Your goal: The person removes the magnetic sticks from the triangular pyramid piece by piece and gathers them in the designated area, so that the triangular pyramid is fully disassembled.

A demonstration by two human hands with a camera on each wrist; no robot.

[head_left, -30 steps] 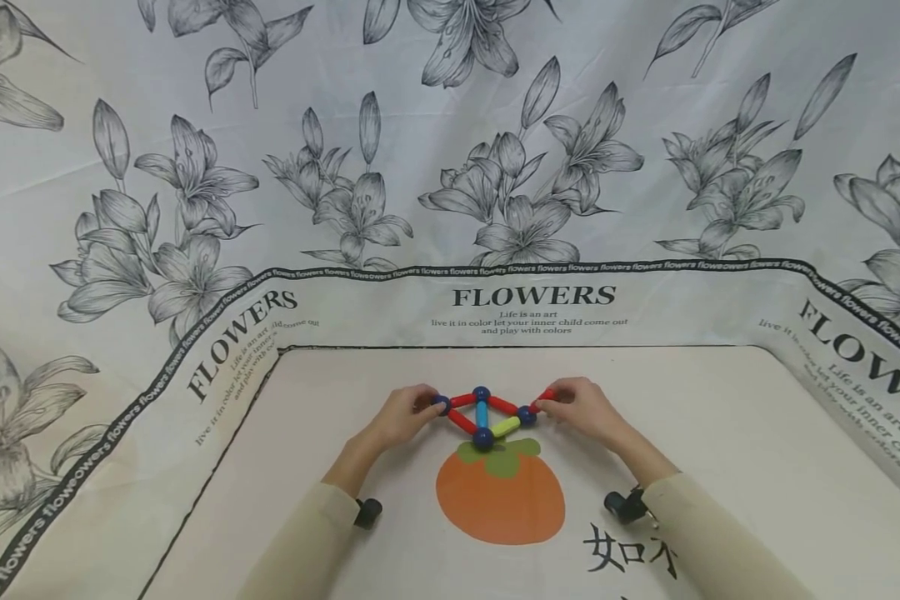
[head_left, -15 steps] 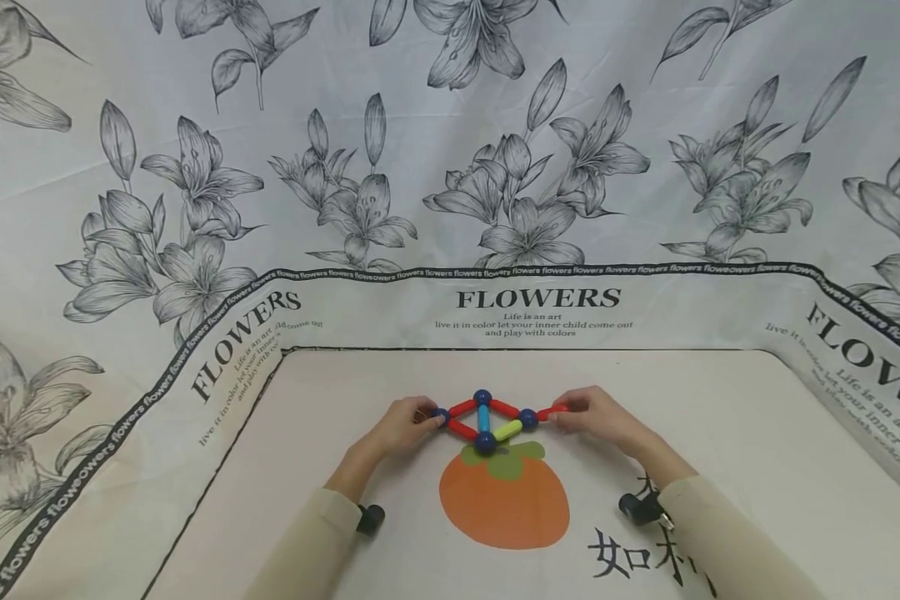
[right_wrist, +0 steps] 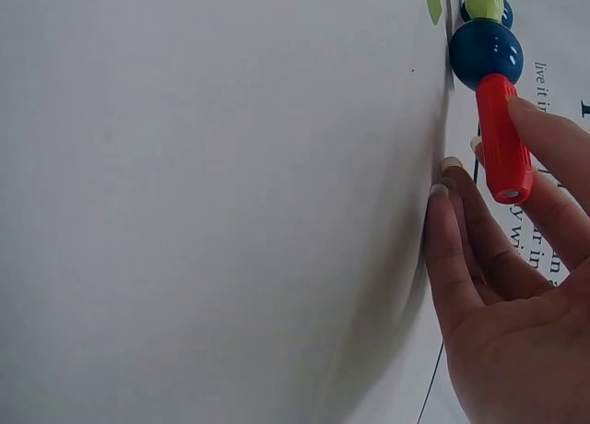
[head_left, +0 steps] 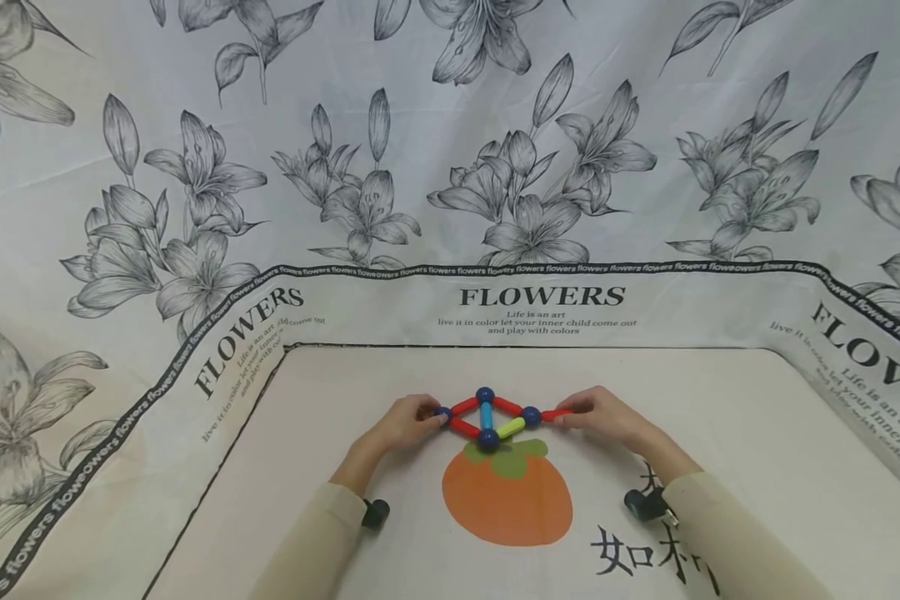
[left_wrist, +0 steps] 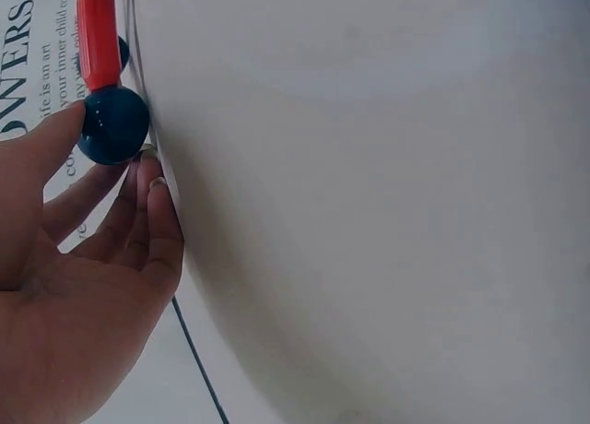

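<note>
My right hand (head_left: 596, 412) pinches the end rod (right_wrist: 505, 157), a red one, between thumb and fingers. Its long axis runs sideways, from my grip toward the left; its inner end meets the right ball (head_left: 531, 416), and its other end, as my right wrist view shows, is free and points back to my palm. So the frame (head_left: 486, 416) lies to the left of this grip, between my two hands. The right ball is nearer to my right hand.

My left hand (head_left: 412, 421) holds the left ball (left_wrist: 115, 127) between thumb and fingers, at the opposite corner. Between these corners are the far ball (head_left: 484, 395) and the near ball (head_left: 488, 438), joined by the blue rod (head_left: 486, 415). Three sides are red, and the fourth, the green rod (head_left: 512, 428), goes from the near ball to the right ball.

The frame is over the table (head_left: 330, 383), just beyond the orange print (head_left: 507, 500); whether it is fully resting there, I cannot tell. Of containers, I see none.
</note>
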